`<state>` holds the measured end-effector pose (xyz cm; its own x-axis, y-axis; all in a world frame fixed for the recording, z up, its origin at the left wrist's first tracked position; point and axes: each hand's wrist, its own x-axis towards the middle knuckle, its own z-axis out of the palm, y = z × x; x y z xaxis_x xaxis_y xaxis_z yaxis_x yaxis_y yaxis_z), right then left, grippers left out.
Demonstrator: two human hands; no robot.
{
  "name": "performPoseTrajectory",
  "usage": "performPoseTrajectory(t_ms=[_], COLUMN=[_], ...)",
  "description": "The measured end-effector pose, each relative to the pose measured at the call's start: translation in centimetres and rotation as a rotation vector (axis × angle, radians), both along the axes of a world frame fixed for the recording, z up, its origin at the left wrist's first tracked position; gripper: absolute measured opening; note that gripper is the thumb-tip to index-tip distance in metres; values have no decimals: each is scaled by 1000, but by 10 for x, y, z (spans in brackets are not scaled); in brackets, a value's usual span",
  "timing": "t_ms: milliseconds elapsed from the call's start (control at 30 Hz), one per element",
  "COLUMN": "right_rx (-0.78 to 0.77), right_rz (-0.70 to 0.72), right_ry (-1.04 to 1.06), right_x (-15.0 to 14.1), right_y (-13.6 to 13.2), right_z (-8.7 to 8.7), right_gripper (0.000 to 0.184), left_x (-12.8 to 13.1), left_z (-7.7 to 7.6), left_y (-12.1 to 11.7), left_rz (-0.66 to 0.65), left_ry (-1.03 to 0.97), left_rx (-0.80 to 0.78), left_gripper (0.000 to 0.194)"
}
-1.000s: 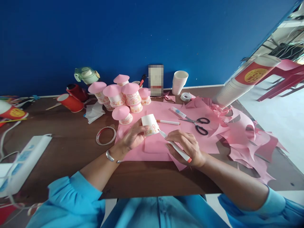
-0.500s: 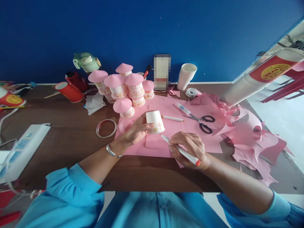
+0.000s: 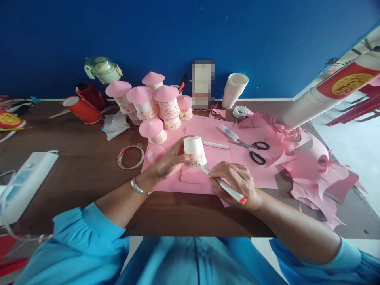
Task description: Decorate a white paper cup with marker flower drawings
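Note:
My left hand (image 3: 172, 160) grips a white paper cup (image 3: 192, 147), held upside down, with flowers drawn in orange and yellow near its rim. In my right hand (image 3: 233, 182) is a white felt-tip marker (image 3: 228, 190) with an orange-red end. Its tip is at the cup's lower edge; whether it touches I cannot tell. Beneath both hands lies pink paper (image 3: 196, 176). Behind the cup, a second marker (image 3: 216, 145) rests on the paper. To the left stand several decorated cups with pink cone roofs (image 3: 151, 128).
Scissors (image 3: 257, 152) and a glue tube (image 3: 228, 132) lie to the right, beside pink paper scraps (image 3: 314, 186). A tape roll (image 3: 130, 157) and a power strip (image 3: 32, 182) are on the left. Stacked white cups (image 3: 234, 91) and a phone (image 3: 202, 85) stand against the blue wall.
The marker tip in my right hand has moved up and left, closer to the cup's rim. My left hand still holds the cup in much the same pose. The camera view has shifted slightly.

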<state>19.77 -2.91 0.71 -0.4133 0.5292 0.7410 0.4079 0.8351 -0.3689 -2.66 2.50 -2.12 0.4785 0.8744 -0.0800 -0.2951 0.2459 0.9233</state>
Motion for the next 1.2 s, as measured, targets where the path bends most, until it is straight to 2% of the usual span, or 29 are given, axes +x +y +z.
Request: performPoseTrajectory(t_ms=[167,433,1200], right_rx=[-13,-28,5], right_rz=[-4,8,16], right_ry=[-10,-9,5], right_x=[-1,0,3], right_y=[1,0,2], right_z=[0,-1,1], right_gripper=[18,13,19], left_x=[0,-1,-2], left_z=[-1,-2,-1], left_y=[1,1,0], left_rz=[-7,-14,-25], left_ry=[-5,8,5], left_rx=[19,11,39], left_gripper=[46,54,50])
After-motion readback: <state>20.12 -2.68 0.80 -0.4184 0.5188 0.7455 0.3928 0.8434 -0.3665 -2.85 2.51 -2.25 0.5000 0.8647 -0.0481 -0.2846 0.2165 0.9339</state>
